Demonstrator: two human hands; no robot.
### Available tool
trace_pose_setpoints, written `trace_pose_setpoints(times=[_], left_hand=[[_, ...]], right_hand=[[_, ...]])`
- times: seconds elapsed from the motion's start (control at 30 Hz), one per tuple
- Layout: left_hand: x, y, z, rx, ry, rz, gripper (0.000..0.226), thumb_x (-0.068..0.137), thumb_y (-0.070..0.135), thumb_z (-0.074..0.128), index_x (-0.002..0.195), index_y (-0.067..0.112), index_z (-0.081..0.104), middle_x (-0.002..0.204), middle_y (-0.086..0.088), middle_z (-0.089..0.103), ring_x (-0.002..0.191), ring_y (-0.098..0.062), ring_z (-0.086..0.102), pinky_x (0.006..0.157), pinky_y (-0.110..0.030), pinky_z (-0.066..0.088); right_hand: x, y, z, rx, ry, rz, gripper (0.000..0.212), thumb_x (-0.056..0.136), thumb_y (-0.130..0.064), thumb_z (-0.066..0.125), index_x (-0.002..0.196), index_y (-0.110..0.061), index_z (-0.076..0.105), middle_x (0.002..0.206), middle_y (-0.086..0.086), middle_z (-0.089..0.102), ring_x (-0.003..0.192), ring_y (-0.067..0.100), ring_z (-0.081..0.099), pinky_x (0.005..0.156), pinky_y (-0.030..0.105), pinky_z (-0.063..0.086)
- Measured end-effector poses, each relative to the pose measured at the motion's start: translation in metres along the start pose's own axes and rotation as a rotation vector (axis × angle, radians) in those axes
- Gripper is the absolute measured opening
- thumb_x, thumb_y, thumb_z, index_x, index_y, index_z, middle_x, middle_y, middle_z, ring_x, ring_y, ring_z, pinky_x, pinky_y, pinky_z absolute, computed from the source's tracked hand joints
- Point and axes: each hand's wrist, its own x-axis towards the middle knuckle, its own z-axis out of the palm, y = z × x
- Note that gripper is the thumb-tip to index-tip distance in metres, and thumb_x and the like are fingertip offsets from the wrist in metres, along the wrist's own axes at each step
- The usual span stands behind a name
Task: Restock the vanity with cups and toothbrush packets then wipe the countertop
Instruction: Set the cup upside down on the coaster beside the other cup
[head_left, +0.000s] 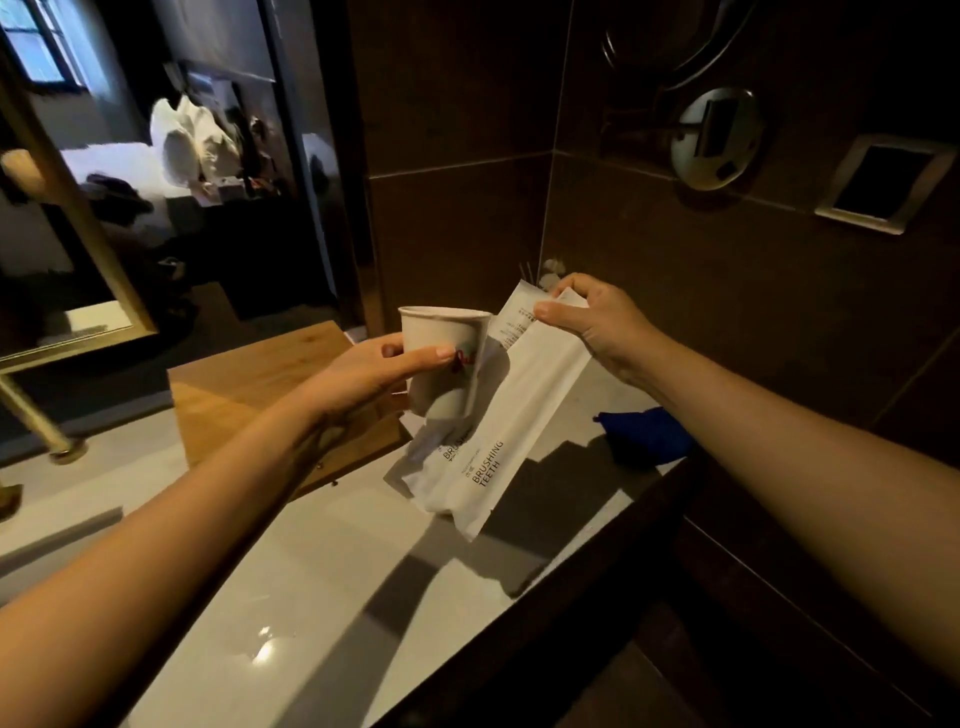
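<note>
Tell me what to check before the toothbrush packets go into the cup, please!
1. Paper cup held firmly by the left hand: ok.
2. Cup mouth open and facing up: ok.
3. Toothbrush packets pinched at the top by the right hand: ok.
4. Packets' lower ends over the cup mouth: not ok, they hang beside and below the cup.
5. Cup empty inside: cannot tell.
6. Blue cloth waiting on the countertop for wiping: ok.

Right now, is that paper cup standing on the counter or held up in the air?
Held up. The left hand grips the paper cup upright, rim up, above the countertop.
</note>
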Motion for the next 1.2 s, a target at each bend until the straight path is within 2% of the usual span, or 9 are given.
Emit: trace_pose_setpoints(times=[0.1,0.23,0.3,0.6,0.77,0.83,0.93,1.07,1.2], left_hand=[[0.038,-0.008,-0.001,-0.029,-0.054,-0.04,0.056,0.057,0.038,0.068,0.108,0.024,0.052,0.108,0.005,0.061,0.1,-0.011,0.058,0.067,-0.022,0.048],[0.082,-0.027,-0.004,-0.08,-0.059,-0.106,0.044,0.061,0.038,0.072,0.1,0.031,0.054,0.108,0.005,0.063,0.093,-0.01,0.064,0.056,-0.017,0.052],[0.102,-0.037,-0.008,-0.099,-0.047,-0.128,0.039,0.063,0.037,0.071,0.097,0.033,0.054,0.106,0.005,0.064,0.088,-0.009,0.066,0.056,-0.016,0.052],[0.178,-0.076,-0.025,-0.148,0.081,-0.259,0.048,0.059,0.048,0.069,0.103,0.033,0.055,0.112,0.0,0.062,0.103,-0.021,0.059,0.072,-0.028,0.051],[0.214,-0.091,-0.041,-0.141,0.166,-0.389,0.075,0.051,0.056,0.078,0.116,0.027,0.052,0.113,-0.004,0.062,0.103,-0.027,0.061,0.069,-0.03,0.056],[0.225,-0.095,-0.046,-0.095,0.203,-0.437,0.077,0.049,0.058,0.078,0.114,0.026,0.052,0.112,-0.005,0.061,0.101,-0.027,0.06,0.066,-0.029,0.056],[0.239,-0.097,-0.054,0.066,0.323,-0.488,0.091,0.033,0.064,0.079,0.109,0.023,0.05,0.108,-0.005,0.059,0.096,-0.024,0.06,0.067,-0.03,0.054],[0.258,-0.103,-0.061,0.361,0.538,-0.45,0.083,0.053,0.046,0.078,0.122,0.015,0.044,0.119,-0.009,0.055,0.099,-0.022,0.056,0.075,-0.032,0.051],[0.277,-0.11,-0.061,0.67,0.506,-0.343,0.084,0.06,0.042,0.079,0.128,0.012,0.04,0.128,-0.01,0.051,0.113,-0.026,0.05,0.089,-0.035,0.045]], right_hand=[[0.024,0.022,-0.01,0.007,0.032,0.042,0.011,0.085,-0.016,0.062,0.082,-0.021,0.053,0.087,0.007,0.065,0.069,0.016,0.067,0.052,0.025,0.056],[0.056,0.047,-0.023,-0.002,0.064,0.107,0.012,0.085,-0.018,0.063,0.08,-0.024,0.053,0.083,0.004,0.065,0.063,0.013,0.067,0.048,0.024,0.053],[0.074,0.059,-0.029,0.007,0.062,0.135,0.012,0.084,-0.021,0.064,0.079,-0.026,0.055,0.082,0.003,0.067,0.061,0.011,0.069,0.049,0.025,0.053],[0.154,0.122,-0.039,0.078,0.04,0.201,0.01,0.084,-0.021,0.065,0.081,-0.027,0.057,0.087,0.002,0.067,0.061,0.007,0.069,0.046,0.021,0.052],[0.187,0.154,-0.045,0.11,0.03,0.228,0.01,0.085,-0.021,0.063,0.093,-0.022,0.057,0.092,0.002,0.067,0.071,0.011,0.068,0.049,0.023,0.055],[0.197,0.164,-0.047,0.093,0.024,0.228,0.014,0.086,-0.019,0.062,0.098,-0.017,0.056,0.093,0.003,0.066,0.074,0.014,0.068,0.049,0.022,0.055],[0.208,0.178,-0.048,0.1,0.001,0.242,0.015,0.086,-0.017,0.062,0.099,-0.012,0.055,0.095,0.008,0.067,0.074,0.016,0.067,0.051,0.024,0.055],[0.216,0.19,-0.049,0.099,-0.035,0.296,0.017,0.086,-0.018,0.061,0.1,-0.012,0.054,0.101,0.012,0.066,0.079,0.021,0.067,0.056,0.028,0.056],[0.22,0.197,-0.051,0.107,-0.062,0.32,0.018,0.087,-0.019,0.061,0.101,-0.012,0.054,0.104,0.014,0.066,0.084,0.027,0.067,0.059,0.029,0.053]])
